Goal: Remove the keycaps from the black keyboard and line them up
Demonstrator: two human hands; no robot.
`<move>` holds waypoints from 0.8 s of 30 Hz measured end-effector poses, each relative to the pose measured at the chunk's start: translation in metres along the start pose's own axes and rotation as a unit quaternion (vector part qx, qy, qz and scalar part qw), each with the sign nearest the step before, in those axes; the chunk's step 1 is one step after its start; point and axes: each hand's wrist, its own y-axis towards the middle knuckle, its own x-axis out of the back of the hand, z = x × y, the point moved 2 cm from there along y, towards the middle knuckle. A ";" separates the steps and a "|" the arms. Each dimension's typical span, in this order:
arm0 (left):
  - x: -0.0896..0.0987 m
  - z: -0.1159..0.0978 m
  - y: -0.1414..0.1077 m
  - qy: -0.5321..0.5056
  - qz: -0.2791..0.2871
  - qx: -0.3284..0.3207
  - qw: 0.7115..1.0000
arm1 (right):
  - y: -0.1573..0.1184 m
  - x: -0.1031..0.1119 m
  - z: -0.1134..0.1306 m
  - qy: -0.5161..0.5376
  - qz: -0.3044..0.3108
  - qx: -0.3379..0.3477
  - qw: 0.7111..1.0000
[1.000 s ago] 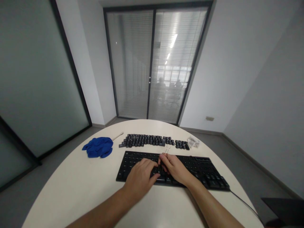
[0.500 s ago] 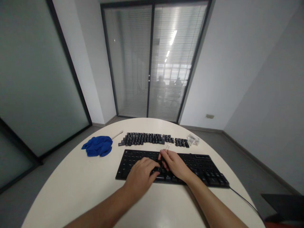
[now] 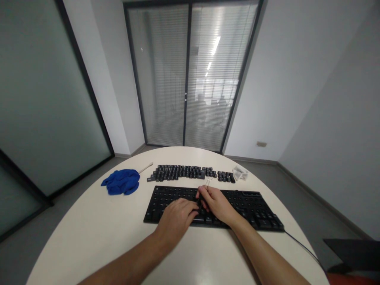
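A black keyboard lies on the table under both my hands, with many of its keycaps off and its lower right keys still fitted. My right hand is closed round a thin wire keycap puller, whose pale upper end sticks out beyond the fingers. Its lower end is hidden between the hands. My left hand rests over the keyboard's front left part, thumb and forefinger pinched on a small dark keycap close beside the right fingers. The keycap is partly covered.
Loose black keycaps stand in rows behind the keyboard. A blue cloth lies to the left, beside a thin pale-handled stick. Clear plastic packaging sits at the right. The keyboard cable runs off the round white table.
My left thumb and forefinger have closed together at the keycap. My right hand has shifted slightly left with the puller. The whole view has moved a little.
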 end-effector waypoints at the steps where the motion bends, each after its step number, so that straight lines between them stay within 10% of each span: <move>1: 0.000 0.000 0.000 0.004 0.001 0.008 1.000 | 0.000 0.000 0.000 0.001 0.000 -0.001 1.000; 24: 0.006 0.004 0.000 -0.122 -0.069 0.102 0.985 | -0.002 0.001 0.002 0.111 0.029 0.010 0.993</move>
